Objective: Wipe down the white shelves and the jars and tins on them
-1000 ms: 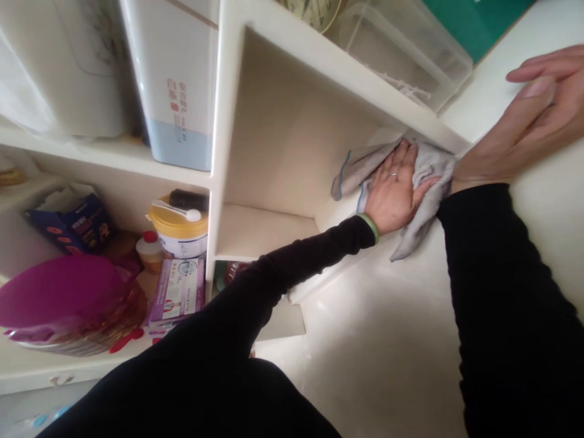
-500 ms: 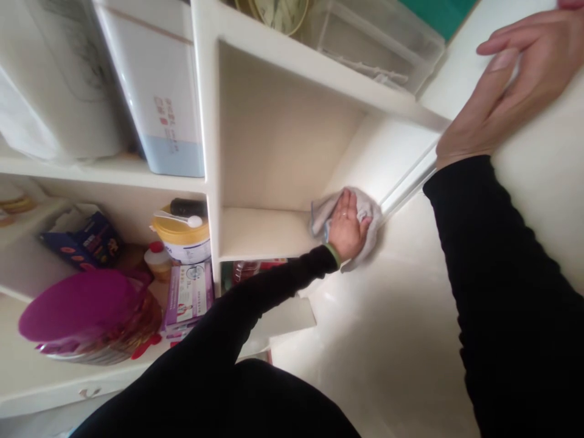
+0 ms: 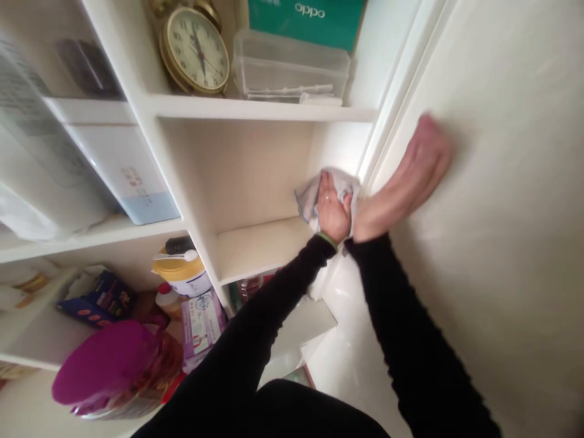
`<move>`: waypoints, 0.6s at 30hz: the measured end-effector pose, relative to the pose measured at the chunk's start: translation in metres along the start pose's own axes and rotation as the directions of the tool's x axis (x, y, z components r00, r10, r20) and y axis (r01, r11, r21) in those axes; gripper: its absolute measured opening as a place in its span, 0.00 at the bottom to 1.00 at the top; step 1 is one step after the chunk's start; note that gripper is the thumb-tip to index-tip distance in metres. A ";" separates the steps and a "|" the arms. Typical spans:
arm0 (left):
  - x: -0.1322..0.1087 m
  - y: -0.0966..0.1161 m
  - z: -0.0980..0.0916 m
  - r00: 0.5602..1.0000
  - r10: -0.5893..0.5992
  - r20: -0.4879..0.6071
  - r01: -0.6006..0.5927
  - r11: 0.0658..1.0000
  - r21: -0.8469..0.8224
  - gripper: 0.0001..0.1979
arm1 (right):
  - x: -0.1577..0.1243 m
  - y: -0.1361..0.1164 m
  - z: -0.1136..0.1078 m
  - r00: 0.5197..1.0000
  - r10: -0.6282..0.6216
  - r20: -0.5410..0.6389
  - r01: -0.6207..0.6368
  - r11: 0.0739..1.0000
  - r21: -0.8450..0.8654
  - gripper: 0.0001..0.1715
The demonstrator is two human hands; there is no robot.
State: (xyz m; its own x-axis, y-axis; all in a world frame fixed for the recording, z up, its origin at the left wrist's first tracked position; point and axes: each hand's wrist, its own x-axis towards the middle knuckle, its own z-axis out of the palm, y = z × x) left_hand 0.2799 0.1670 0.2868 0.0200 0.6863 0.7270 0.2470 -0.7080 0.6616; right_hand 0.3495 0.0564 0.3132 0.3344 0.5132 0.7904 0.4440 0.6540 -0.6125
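Your grey cloth (image 3: 311, 198) sits bunched against the corner of the white shelf unit (image 3: 262, 246), held closed under your left hand (image 3: 333, 210), fingers curled over it. Your right hand (image 3: 413, 170), open, blurred and holding nothing, lies flat against the cream side panel (image 3: 497, 201).

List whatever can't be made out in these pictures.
All in the head view:
- Right hand: motion blur smears its fingers.
- Grey cloth with blue edging: the left hand covers its middle.
- Red-labelled container: the black left sleeve hides its lower part.
- Teal cardboard OPPO box: cut off by the top edge.
- Purple-and-white carton: its small print is too small to read.
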 end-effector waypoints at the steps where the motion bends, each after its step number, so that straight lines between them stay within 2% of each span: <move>1: -0.014 -0.009 -0.002 0.999 -0.016 0.032 0.015 1.000 0.026 0.36 | -0.029 0.006 0.003 0.999 0.034 -0.033 -0.033 0.999 0.024 0.29; 3: -0.036 -0.027 -0.007 0.995 -0.024 0.092 0.017 0.996 0.082 0.36 | -0.080 0.014 0.013 0.991 0.097 -0.092 -0.090 0.993 0.076 0.25; 6: -0.055 -0.048 -0.016 0.982 -0.047 0.184 0.018 0.988 0.155 0.37 | -0.136 0.016 0.030 0.963 0.190 -0.191 -0.158 0.973 0.170 0.20; 8: -0.062 -0.055 -0.026 0.970 -0.076 0.230 0.041 0.987 0.157 0.37 | -0.164 0.014 0.034 0.927 0.244 -0.284 -0.174 0.952 0.251 0.16; 10: -0.063 -0.051 -0.037 0.976 -0.081 0.204 0.060 0.992 0.109 0.33 | -0.188 0.012 0.031 0.894 0.305 -0.328 -0.203 0.928 0.312 0.14; 12: -0.056 -0.033 -0.046 0.993 -0.016 0.114 0.009 0.998 0.061 0.31 | -0.207 0.011 0.022 0.875 0.367 -0.315 -0.258 0.906 0.337 0.14; 14: -0.037 -0.001 -0.049 0.990 0.135 0.046 -0.138 0.987 0.083 0.32 | -0.221 0.012 0.011 0.854 0.430 -0.294 -0.321 0.879 0.354 0.15; 16: -0.007 0.035 -0.045 0.946 0.310 0.097 -0.323 0.927 0.189 0.32 | -0.231 0.015 0.002 0.831 0.487 -0.270 -0.377 0.849 0.371 0.17; 18: 0.026 0.065 -0.035 0.887 0.435 0.154 -0.461 0.840 0.285 0.32 | -0.238 0.020 -0.007 0.817 0.527 -0.233 -0.427 0.825 0.370 0.18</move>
State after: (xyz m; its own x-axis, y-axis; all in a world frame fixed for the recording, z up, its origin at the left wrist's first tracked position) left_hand 0.2623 0.1334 0.3553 0.2741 0.3268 0.9045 0.4746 -0.8640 0.1684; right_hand 0.2844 -0.0565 0.1127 0.7008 0.6348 0.3255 -0.0838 0.5263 -0.8461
